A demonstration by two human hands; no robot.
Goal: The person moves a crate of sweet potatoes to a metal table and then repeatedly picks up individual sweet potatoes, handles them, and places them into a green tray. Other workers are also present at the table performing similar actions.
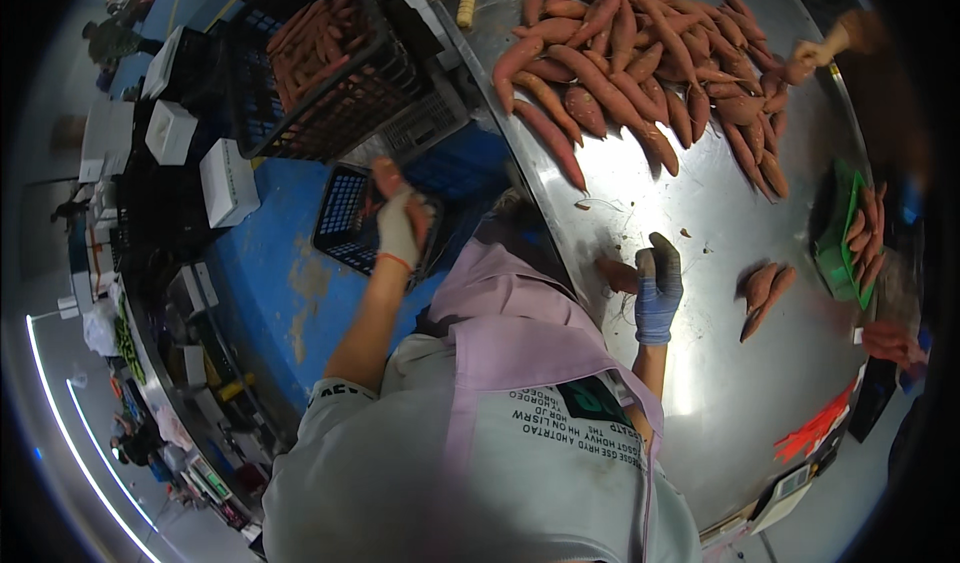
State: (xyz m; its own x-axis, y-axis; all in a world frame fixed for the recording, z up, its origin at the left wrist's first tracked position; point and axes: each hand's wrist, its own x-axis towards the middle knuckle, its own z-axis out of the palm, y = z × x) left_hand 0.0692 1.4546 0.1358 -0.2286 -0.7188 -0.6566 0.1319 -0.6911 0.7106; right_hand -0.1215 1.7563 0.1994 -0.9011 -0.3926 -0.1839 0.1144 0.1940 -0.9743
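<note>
My left hand (397, 227), in a white glove with an orange cuff, grips reddish sweet potato (388, 176) over a small black plastic crate (346, 257) at my left side. The flesh shows on two sides of the glove; whether it is one root or two, I cannot tell. On the steel table, my right hand (659, 290) wears a blue glove with dark fingertips. Beside it, against the glove, lies a single sweet potato (617, 275); a firm hold on it cannot be made out. A big pile of sweet potatoes (611, 75) covers the table's far part.
A large black crate (330, 109) of sweet potatoes stands at upper left. Two roots (766, 296) lie right of my glove. Across the table (720, 383), another person's hand (814, 52) touches the pile. A green basket (838, 240), red strips (816, 424) and a wooden-handled tool (466, 7) are along its edges.
</note>
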